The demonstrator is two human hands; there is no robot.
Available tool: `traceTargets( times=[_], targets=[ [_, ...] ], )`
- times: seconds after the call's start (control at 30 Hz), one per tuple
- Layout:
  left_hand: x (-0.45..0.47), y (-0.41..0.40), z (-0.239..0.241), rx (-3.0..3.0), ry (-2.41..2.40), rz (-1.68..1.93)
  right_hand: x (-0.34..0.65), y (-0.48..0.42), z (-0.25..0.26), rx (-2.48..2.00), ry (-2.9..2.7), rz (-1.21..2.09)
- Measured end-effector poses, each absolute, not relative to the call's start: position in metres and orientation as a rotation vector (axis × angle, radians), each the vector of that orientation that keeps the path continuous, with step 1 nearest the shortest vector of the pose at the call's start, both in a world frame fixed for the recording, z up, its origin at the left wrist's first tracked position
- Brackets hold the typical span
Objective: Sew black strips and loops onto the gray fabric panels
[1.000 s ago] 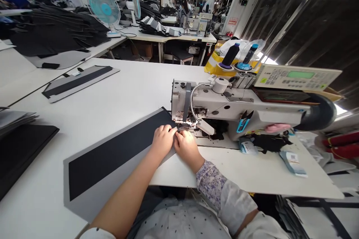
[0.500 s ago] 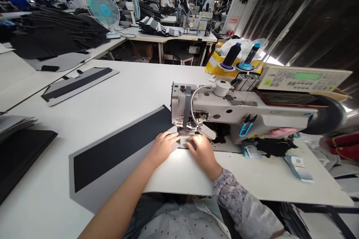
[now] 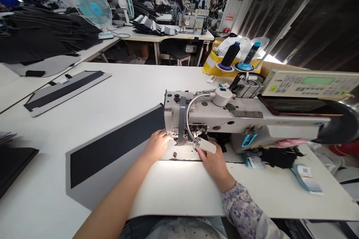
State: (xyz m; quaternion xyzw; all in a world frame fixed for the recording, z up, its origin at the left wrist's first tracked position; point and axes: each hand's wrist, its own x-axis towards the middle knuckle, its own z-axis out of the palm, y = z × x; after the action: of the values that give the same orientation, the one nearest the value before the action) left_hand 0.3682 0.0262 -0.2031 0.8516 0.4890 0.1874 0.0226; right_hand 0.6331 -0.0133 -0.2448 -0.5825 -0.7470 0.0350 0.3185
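Observation:
A long panel (image 3: 117, 143), black with a light grey border, lies slantwise on the table, its far end beside the sewing machine head (image 3: 179, 115). My left hand (image 3: 157, 145) is closed at the panel's right edge, fingertips close to the presser foot area, which is partly hidden. Bare metal of the needle plate (image 3: 182, 153) shows between my hands. My right hand (image 3: 215, 164) is right of the plate, thumb forward; a small white lamp (image 3: 206, 145) on a bent metal neck covers its other fingertips, so what they touch is hidden.
Thread cones (image 3: 230, 55) and a control panel (image 3: 311, 82) stand behind the machine. Blue snips (image 3: 249, 140) hang on its body. Black scraps (image 3: 277, 157) lie at right. Another panel (image 3: 67, 87) lies at back left, a dark stack (image 3: 17, 164) at left. A fan (image 3: 94, 5) stands beyond.
My right hand has moved right, away from the needle area, and my left hand slightly left. The grey panel end that lay between them has left the needle plate. The view has shifted a little.

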Motion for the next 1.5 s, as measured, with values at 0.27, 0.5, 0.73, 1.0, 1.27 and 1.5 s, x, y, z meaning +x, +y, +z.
traceTargets(
  times=[0.27,0.5,0.73,1.0,1.27,1.5],
  targets=[
    [0.371,0.033,-0.208,2.647,1.613,0.595,0.633,-0.018,-0.241,-1.529,-1.875,0.113],
    [0.381,0.019,-0.202,2.569,2.006,0.578,0.63,-0.015,-0.235,-1.516,-1.888,0.145],
    [0.373,-0.014,-0.191,2.638,1.926,0.397,0.629,-0.014,-0.226,-1.446,-1.912,0.13],
    [0.402,-0.063,-0.192,2.558,2.082,0.3,0.635,-0.015,-0.237,-1.473,-1.859,0.16],
    [0.404,-0.047,-0.197,2.511,2.105,0.394,0.635,-0.017,-0.238,-1.525,-1.737,0.286],
    [0.404,-0.021,-0.197,2.451,2.126,0.401,0.63,-0.018,-0.235,-1.481,-1.729,0.29]
  ],
)
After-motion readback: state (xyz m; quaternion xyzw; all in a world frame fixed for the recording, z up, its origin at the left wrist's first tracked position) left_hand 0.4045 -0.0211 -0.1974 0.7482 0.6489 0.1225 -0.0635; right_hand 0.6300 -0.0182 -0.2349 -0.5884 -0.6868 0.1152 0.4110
